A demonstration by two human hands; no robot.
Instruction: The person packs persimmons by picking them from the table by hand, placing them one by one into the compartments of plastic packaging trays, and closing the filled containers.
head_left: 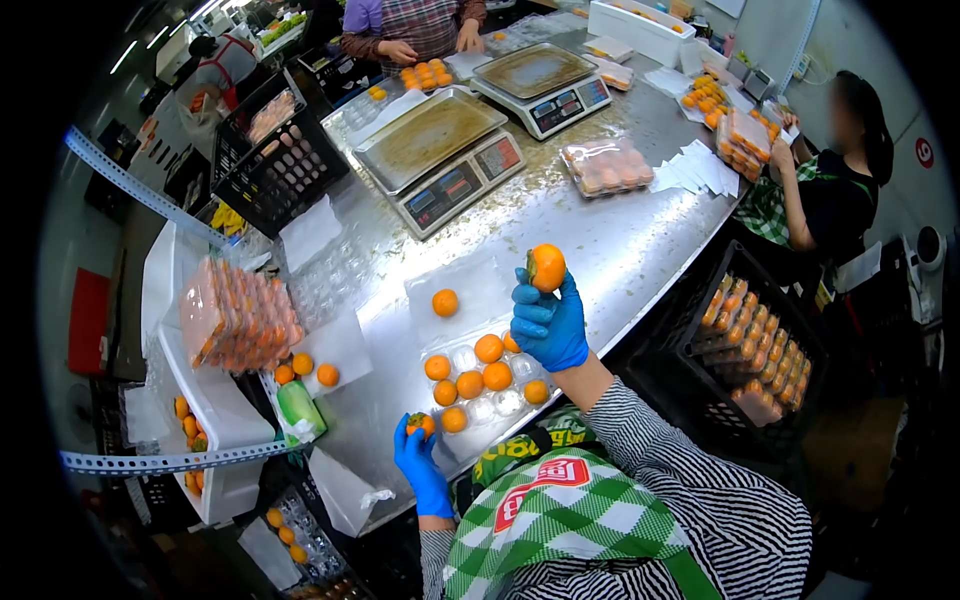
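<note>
My right hand (550, 328), in a blue glove, is raised over the table with its fingers closed around an orange persimmon (547, 266). Lower down, at the table's front edge, my gloved left hand (422, 472) grips another persimmon (421, 425), leafy top showing. Between the two hands lies a clear plastic tray (482, 408). Several of its cups hold persimmons (470, 384), and others show bare plastic. Beyond the tray, one persimmon (445, 302) rests on a clear lid-like sheet (415, 290). My right hand partly hides the tray's right side.
Two scales (440, 160) (540, 85) stand at the back, with a filled pack (606, 166) nearby. Stacked packs (240, 315), loose persimmons and a green packet (300, 412) are left. A black crate (760, 345) is right. Co-workers (415, 30) (840, 180) work behind and at right.
</note>
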